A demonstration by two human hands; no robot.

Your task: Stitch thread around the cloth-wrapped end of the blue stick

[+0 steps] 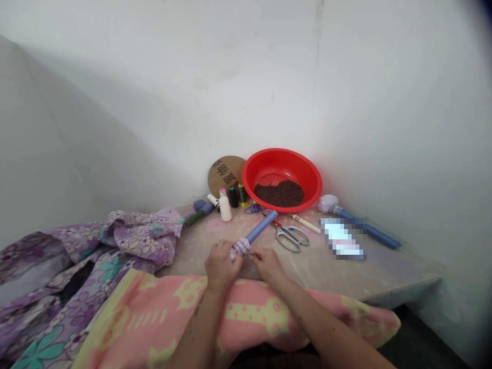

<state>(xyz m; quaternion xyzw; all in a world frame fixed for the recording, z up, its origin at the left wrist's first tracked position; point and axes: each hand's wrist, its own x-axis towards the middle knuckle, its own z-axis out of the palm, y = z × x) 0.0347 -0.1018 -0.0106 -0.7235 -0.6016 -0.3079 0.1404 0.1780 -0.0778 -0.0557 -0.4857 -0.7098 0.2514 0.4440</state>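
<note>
My left hand (222, 264) is wrapped around the lower end of a blue stick (262, 227), where white and purple floral cloth (241, 247) is bound with bands of thread. The stick slants up and to the right, away from me. Close beside the bound part, my right hand (266, 262) has its thumb and forefinger pinched together. What lies in that pinch is too small to make out. A pink and yellow cloth (253, 312) is spread below both forearms. Scissors (289, 238) with grey handles lie on the table just beyond my right hand.
A red basin (282, 205) with dark grains (280, 194) stands against the wall, a cardboard disc (226, 174) behind it. Several thread spools, including a white one (225, 209), stand left. Floral fabric (142, 236) heaps far left. A blue-handled, white-headed stick (369, 231) and blurred phone-like object (342, 238) lie right.
</note>
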